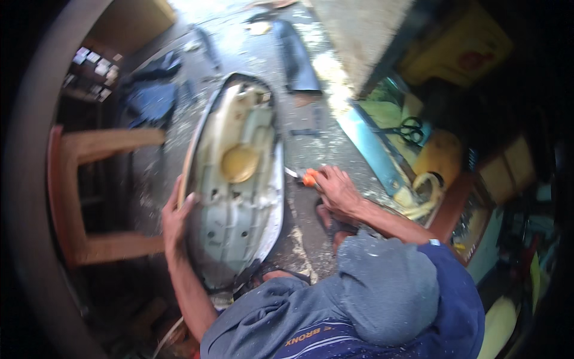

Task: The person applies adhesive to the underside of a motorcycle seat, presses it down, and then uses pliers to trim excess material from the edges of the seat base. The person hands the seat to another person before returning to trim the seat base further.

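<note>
A long motorcycle seat [242,197] stands in front of me with its pale underside showing. That underside is ribbed plastic with a round yellowish patch [240,163] near its middle and a few small holes lower down. My left hand [176,218] grips the seat's left edge, thumb over the rim and the other fingers hidden behind it. In my right hand [339,192] is an orange-handled tool [310,178] with a thin metal end. That end points at the seat's right edge; whether it touches I cannot tell. The tool's exact kind is unclear.
A wooden frame [113,246] stands at the left. Dark scraps [150,102] and a dark curved piece [296,60] lie on the littered floor beyond the seat. Black-handled scissors [410,130], a blue strip [373,149] and a roll of tape [427,188] are at the right.
</note>
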Available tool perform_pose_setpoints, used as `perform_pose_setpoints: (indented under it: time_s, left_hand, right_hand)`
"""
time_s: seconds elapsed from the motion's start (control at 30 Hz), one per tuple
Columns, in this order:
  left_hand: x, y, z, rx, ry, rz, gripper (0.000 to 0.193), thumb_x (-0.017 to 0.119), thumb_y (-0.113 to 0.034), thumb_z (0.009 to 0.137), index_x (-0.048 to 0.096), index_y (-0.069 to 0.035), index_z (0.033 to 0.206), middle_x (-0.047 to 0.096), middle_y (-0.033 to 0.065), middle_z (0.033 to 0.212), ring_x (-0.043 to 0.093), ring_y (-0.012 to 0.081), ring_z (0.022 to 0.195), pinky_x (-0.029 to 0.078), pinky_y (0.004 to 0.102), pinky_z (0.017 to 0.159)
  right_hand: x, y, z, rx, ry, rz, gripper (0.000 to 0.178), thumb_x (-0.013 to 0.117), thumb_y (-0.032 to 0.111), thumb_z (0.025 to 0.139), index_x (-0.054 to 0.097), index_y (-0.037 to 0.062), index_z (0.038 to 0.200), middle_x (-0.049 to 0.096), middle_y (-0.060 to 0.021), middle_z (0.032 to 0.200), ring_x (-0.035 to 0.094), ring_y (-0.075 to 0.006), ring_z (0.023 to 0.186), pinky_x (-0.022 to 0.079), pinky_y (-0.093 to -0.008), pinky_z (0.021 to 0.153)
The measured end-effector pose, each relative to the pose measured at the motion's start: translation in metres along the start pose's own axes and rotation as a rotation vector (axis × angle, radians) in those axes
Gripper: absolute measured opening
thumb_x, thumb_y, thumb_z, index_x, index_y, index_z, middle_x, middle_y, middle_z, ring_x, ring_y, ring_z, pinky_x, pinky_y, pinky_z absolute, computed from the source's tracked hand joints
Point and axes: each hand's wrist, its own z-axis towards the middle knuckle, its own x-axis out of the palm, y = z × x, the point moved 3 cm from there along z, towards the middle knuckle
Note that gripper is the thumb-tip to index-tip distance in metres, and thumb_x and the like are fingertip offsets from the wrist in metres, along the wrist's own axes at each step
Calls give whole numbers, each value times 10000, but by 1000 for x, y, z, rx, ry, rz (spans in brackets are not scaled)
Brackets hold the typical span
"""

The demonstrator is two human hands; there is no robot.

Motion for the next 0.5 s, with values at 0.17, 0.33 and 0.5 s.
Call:
perform_pose_setpoints:
  time_s: [0.17, 0.33, 0.5]
  left_hand:
    - [4, -2, -5, 86, 45, 48, 656, 701, -182, 980, 459, -25, 1568, 541, 128, 1534, 511, 209, 1365, 365, 330, 1158]
    - [0, -18, -16, 124, 100, 109, 678, 686, -233, 1014, 408, -17, 1593, 476, 124, 1592, 470, 202, 1402, 326, 329, 1183]
    - [-42, -67, -32, 214, 27, 103, 607, 605, -166, 1063, 381, -33, 1611, 434, 100, 1629, 424, 189, 1449, 296, 328, 1212]
  right_hand:
    - [-13, -45, -68, 217, -412, -87, 375, 679, 191, 936, 644, 12, 1264, 571, -214, 1319, 548, -385, 1257, 456, -501, 1037]
    - [-28, -85, -191, 667, -427, 139, 242, 616, 170, 969, 683, 11, 1138, 662, -199, 1107, 666, -382, 1025, 530, -460, 922]
    - [-64, -111, -287, 1044, -601, 15, 187, 583, 132, 977, 707, 20, 1060, 699, -198, 1029, 679, -404, 1005, 525, -482, 913]
